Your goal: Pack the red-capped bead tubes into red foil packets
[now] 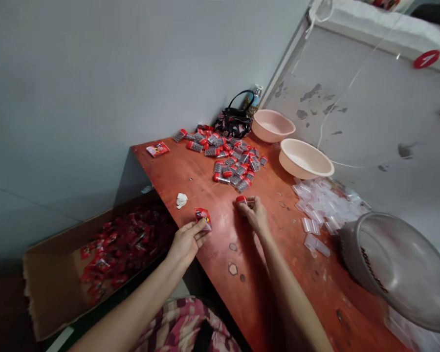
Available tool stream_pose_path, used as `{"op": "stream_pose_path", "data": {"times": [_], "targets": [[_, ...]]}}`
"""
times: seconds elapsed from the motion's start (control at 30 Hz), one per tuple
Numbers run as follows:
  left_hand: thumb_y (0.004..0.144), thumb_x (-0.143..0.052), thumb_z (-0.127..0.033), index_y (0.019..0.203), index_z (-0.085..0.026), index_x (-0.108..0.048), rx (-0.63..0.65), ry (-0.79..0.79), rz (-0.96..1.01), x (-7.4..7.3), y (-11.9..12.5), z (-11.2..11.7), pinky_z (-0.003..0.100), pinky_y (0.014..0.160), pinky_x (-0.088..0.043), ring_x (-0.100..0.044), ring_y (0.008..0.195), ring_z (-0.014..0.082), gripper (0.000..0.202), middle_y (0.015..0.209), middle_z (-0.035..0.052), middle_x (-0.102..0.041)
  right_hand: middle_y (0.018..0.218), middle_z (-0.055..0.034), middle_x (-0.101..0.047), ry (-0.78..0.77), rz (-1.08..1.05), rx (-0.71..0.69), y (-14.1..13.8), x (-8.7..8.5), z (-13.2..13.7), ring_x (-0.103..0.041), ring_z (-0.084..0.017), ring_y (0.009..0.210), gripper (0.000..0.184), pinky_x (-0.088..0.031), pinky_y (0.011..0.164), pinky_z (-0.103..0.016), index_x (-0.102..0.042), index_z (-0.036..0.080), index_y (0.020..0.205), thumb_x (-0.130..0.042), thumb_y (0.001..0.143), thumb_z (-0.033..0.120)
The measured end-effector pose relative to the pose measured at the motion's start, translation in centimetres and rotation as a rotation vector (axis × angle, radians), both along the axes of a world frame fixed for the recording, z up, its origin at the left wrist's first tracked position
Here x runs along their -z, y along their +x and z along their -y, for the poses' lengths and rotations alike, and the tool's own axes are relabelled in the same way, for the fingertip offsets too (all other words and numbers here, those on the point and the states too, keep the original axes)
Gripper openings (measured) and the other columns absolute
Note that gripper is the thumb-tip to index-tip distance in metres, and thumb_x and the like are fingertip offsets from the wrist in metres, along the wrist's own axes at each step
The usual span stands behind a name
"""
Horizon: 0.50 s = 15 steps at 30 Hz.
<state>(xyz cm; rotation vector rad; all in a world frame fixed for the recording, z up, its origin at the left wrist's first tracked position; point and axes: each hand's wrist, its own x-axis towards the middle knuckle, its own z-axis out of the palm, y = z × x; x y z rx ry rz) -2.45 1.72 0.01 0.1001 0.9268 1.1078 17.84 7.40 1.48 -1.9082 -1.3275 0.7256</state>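
My left hand [188, 239] pinches a small red printed packet [203, 216] at the near left edge of the reddish wooden table [205, 176]. Just to the right, my right hand [254, 211] is closed on a small clear vial with a red cap [241, 199], held low over the tabletop. A heap of several red-capped filled vials [227, 156] lies further back on the table. Beyond my right hand, a pile of empty clear vials [320, 208] spreads out.
Two pink plastic basins [304, 159] and a black handbag [233, 122] stand at the back by the wall. A grey basket [396, 266] sits at the near right. Left of the table a cardboard box [51, 288] holds red packets. A white scrap [182, 200] lies on the table.
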Motion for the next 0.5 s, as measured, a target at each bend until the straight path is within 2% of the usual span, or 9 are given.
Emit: {"op": "stream_pose_path", "data": {"times": [0.03,0.1,0.13,0.23,0.3,0.4,0.5], "targets": [[0.067,-0.065,-0.013,0.066,-0.011,-0.062,-0.015,-0.017,0.023,0.0,0.1,-0.1,0.024,0.061,-0.052,-0.063,0.058,0.0126,0.004,0.062,0.0051,-0.066,0.078,-0.003,-0.064,0.021,-0.085,-0.028,-0.7,0.1,1.7,-0.06,-0.016,0.069,0.031,-0.044,0.059,-0.025,-0.051,0.019,0.093,-0.058,0.069,0.038],[0.069,-0.063,-0.013,0.067,-0.011,-0.061,-0.042,-0.043,0.058,0.1,0.4,-0.2,0.026,0.064,-0.053,-0.064,0.063,0.0143,0.003,0.064,0.0055,-0.067,0.077,-0.002,-0.063,0.1,-0.47,-0.069,-2.4,0.3,5.1,-0.058,-0.015,0.063,0.032,-0.045,0.055,-0.025,-0.05,0.019,0.096,-0.059,0.071,0.037],[0.069,-0.063,-0.014,0.068,-0.012,-0.061,-0.057,-0.048,0.073,0.1,0.6,-0.2,0.027,0.066,-0.052,-0.064,0.065,0.015,0.003,0.065,0.0053,-0.067,0.076,-0.0014,-0.062,0.112,-0.598,-0.085,-3.3,0.4,6.7,-0.057,-0.014,0.061,0.031,-0.045,0.052,-0.024,-0.051,0.02,0.097,-0.06,0.072,0.035],[0.069,-0.063,-0.014,0.07,-0.013,-0.062,-0.051,-0.005,0.088,-0.1,1.4,0.1,0.029,0.07,-0.052,-0.064,0.068,0.0154,0.002,0.068,0.0049,-0.068,0.073,0.0005,-0.062,0.084,-0.858,-0.087,-5.1,0.5,9.6,-0.055,-0.013,0.057,0.033,-0.044,0.05,-0.023,-0.051,0.022,0.101,-0.063,0.072,0.031],[0.068,-0.064,-0.017,0.072,-0.013,-0.063,0.047,0.071,0.07,-0.5,2.0,0.7,0.03,0.07,-0.051,-0.064,0.068,0.0155,0.006,0.072,0.0055,-0.068,0.07,0.0013,-0.06,0.051,-0.997,-0.078,-5.3,0.4,9.8,-0.053,-0.011,0.052,0.032,-0.043,0.048,-0.022,-0.054,0.021,0.098,-0.065,0.069,0.029],[0.068,-0.064,-0.024,0.072,-0.012,-0.065,0.259,0.224,-0.057,-1.3,2.5,1.9,0.03,0.068,-0.05,-0.063,0.069,0.0166,0.013,0.073,0.0069,-0.068,0.062,0.0031,-0.056,-0.013,-1.15,-0.103,-4.4,-0.1,8.6,-0.048,-0.008,0.045,0.022,-0.039,0.043,-0.019,-0.058,0.018,0.082,-0.067,0.065,0.028],[0.067,-0.064,-0.029,0.067,-0.012,-0.066,0.39,0.332,-0.24,-1.7,2.5,2.8,0.028,0.066,-0.048,-0.06,0.064,0.0153,0.017,0.067,0.0056,-0.066,0.055,0.0058,-0.053,-0.078,-1.104,-0.154,-3.5,-0.8,7.6,-0.043,-0.006,0.039,0.021,-0.034,0.039,-0.017,-0.055,0.017,0.075,-0.07,0.061,0.023]]}}
